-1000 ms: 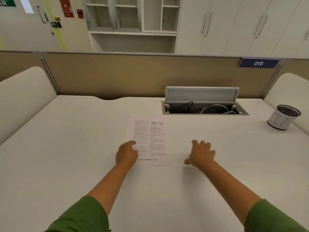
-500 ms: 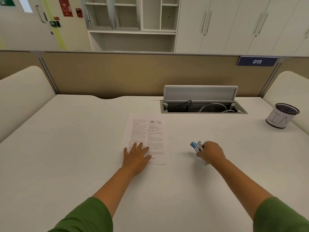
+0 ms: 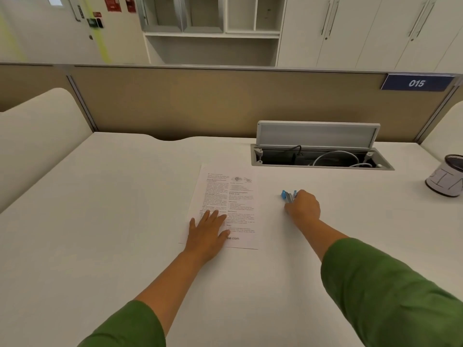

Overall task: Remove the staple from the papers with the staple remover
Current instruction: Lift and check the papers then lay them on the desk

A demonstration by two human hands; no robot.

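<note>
The staple cannot be made out anywhere on the papers (image 3: 226, 196); too small to resolve. The left hand (image 3: 206, 234) lies flat over the near left corner of the papers, concealing the print beneath it. Body text ahead of that hand is too fine to read. The right hand (image 3: 303, 207) is closed around the staple remover (image 3: 288, 195); only its blue tip shows ahead of the fingers, and its rear part is hidden. Far right of the right hand, a cup (image 3: 447, 176) is cut off by the frame edge. The open cable tray (image 3: 323, 157) beyond that hand is dark inside.
</note>
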